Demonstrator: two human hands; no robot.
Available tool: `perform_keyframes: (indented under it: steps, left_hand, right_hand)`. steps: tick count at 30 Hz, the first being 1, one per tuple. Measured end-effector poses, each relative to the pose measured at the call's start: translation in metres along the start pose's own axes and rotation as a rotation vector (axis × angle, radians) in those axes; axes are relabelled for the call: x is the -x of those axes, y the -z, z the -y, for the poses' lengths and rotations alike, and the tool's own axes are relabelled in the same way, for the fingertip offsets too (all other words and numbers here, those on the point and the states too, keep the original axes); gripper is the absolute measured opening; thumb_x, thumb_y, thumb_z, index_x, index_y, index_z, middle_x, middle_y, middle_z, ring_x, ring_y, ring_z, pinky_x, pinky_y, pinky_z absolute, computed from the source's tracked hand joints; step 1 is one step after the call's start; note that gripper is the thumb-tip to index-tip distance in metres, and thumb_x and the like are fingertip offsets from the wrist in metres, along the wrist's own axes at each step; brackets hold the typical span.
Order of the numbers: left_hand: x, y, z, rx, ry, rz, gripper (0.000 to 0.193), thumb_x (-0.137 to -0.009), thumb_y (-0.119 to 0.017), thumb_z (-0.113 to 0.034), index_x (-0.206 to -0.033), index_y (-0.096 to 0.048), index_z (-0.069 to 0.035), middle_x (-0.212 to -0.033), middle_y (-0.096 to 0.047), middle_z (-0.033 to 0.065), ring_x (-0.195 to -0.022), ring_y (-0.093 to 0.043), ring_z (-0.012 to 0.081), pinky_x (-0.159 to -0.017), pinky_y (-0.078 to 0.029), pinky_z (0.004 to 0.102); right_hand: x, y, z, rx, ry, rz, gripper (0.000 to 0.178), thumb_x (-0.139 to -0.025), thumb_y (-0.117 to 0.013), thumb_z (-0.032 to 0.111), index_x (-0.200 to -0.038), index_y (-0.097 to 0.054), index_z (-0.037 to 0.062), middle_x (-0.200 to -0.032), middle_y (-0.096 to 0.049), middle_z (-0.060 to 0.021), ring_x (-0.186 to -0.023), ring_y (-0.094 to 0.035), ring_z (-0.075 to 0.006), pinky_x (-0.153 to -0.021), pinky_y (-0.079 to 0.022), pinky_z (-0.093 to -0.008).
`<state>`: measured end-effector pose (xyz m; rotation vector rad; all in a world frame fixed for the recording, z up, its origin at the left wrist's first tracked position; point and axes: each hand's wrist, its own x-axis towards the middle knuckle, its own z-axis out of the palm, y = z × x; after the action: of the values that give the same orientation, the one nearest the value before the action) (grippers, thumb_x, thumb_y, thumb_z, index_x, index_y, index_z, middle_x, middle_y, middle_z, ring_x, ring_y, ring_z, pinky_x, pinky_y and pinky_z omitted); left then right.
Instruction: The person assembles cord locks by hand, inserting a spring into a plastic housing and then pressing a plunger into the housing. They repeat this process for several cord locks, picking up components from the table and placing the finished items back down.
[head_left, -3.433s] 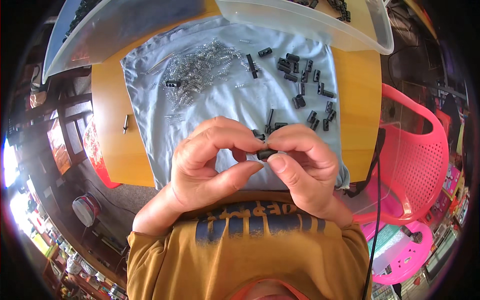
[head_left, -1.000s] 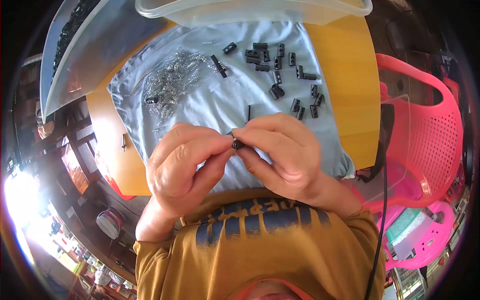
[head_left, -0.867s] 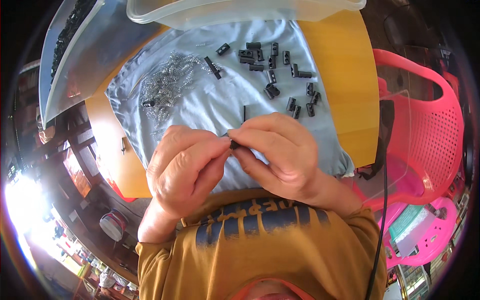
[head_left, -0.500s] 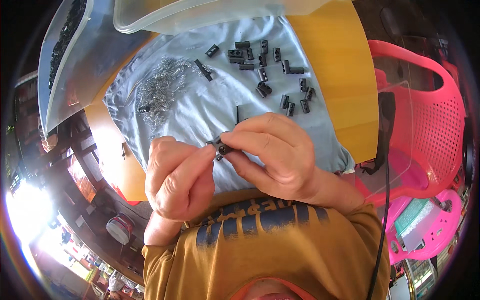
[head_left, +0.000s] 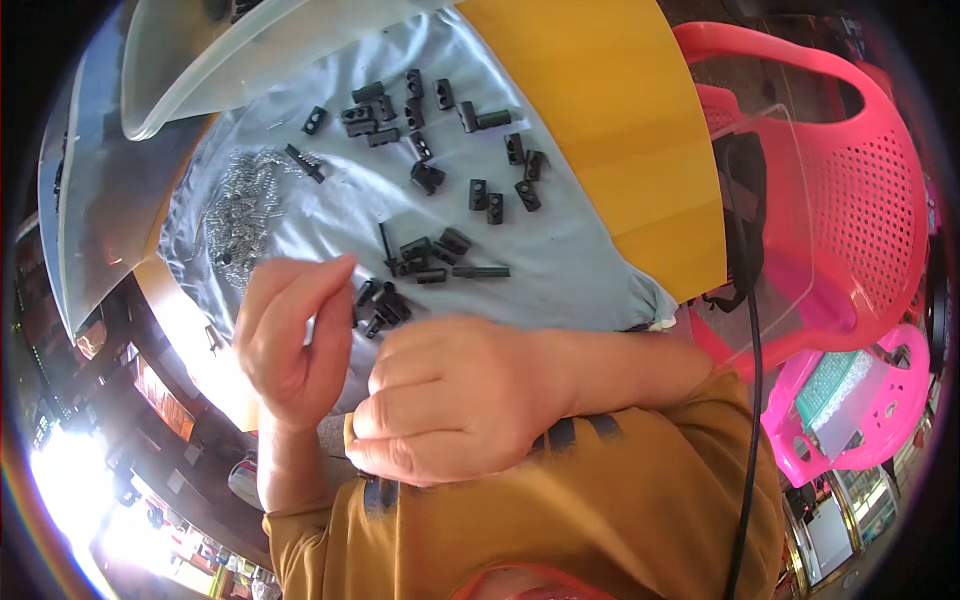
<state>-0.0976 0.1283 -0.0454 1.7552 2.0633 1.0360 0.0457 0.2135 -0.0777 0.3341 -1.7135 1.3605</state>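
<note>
My left hand [head_left: 292, 345] is raised at the table's near edge, its fingers bent and the tips close together in a pinch. No object shows at those tips. Beside it, my right hand [head_left: 445, 400] is curled into a fist in front of my shirt, back of the hand uppermost; whatever it may hold is hidden. Just beyond both hands, a cluster of small black cylindrical parts [head_left: 384, 305] with holes lies on the pale blue cloth [head_left: 560, 270]. More such parts [head_left: 428, 178] are scattered farther off, and a heap of small metal springs [head_left: 243, 205] lies to the left.
Translucent plastic bins [head_left: 190, 90] stand at the far left, over the cloth's edge. The yellow wooden tabletop [head_left: 620, 130] shows on the right. Past it are a pink plastic chair [head_left: 860, 210], a smaller pink stool [head_left: 880, 430] and a hanging black cable [head_left: 757, 400].
My hands have come apart, and the small black part they pinched between them is out of sight. The right hand has drawn back toward my body and curled. The view has shifted.
</note>
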Motion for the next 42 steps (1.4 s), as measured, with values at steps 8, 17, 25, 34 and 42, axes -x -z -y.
perform_keyframes:
  steps: [8,17,25,34,42]
  left_hand:
    - [-0.048,-0.024,-0.015,-0.311,-0.252,0.354,0.045,-0.064,-0.075,-0.012,-0.107,-0.066,-0.007,-0.123,-0.058,0.0090,-0.113,-0.054,0.0284,-0.093,-0.040,0.0434]
    - [-0.028,-0.016,-0.007,-0.303,-0.281,0.262,0.038,-0.061,-0.075,-0.007,-0.097,-0.067,-0.003,-0.111,-0.063,0.0116,-0.094,-0.061,0.0256,-0.080,-0.045,0.0408]
    - [-0.018,-0.017,0.004,-0.151,-0.257,0.116,0.039,-0.057,-0.069,0.002,-0.095,-0.068,-0.001,-0.097,-0.064,0.0130,-0.078,-0.062,0.0267,-0.064,-0.047,0.0368]
    - [-0.032,-0.013,0.001,-0.227,-0.185,0.140,0.033,-0.066,-0.072,-0.003,-0.099,-0.068,-0.003,-0.102,-0.064,0.0109,-0.084,-0.062,0.0277,-0.074,-0.047,0.0373]
    - [-0.042,-0.022,-0.002,-0.266,-0.196,0.280,0.043,-0.065,-0.076,-0.011,-0.106,-0.065,-0.005,-0.119,-0.061,0.0111,-0.113,-0.057,0.0307,-0.093,-0.044,0.0443]
  right_hand:
    - [0.004,0.002,0.005,0.014,-0.013,-0.080,0.013,-0.078,-0.066,0.006,-0.086,-0.063,-0.0034,-0.083,-0.062,-0.0115,-0.061,-0.055,-0.0203,-0.050,-0.042,-0.0319]
    - [0.002,0.004,0.006,0.012,-0.045,-0.076,0.013,-0.078,-0.065,0.007,-0.085,-0.064,-0.0034,-0.082,-0.059,-0.0101,-0.060,-0.054,-0.0197,-0.049,-0.041,-0.0315]
    - [0.001,0.004,0.006,0.009,-0.072,-0.098,0.010,-0.076,-0.066,0.003,-0.085,-0.065,-0.0019,-0.081,-0.060,-0.0087,-0.058,-0.052,-0.0176,-0.048,-0.040,-0.0300]
    - [0.001,0.002,0.003,0.029,-0.068,-0.061,0.012,-0.074,-0.068,0.005,-0.084,-0.066,-0.0005,-0.080,-0.061,-0.0081,-0.059,-0.054,-0.0177,-0.050,-0.043,-0.0300]
    - [0.001,0.003,0.005,0.039,-0.102,-0.077,0.012,-0.074,-0.068,0.006,-0.084,-0.066,0.0007,-0.081,-0.061,-0.0074,-0.059,-0.055,-0.0175,-0.051,-0.045,-0.0298]
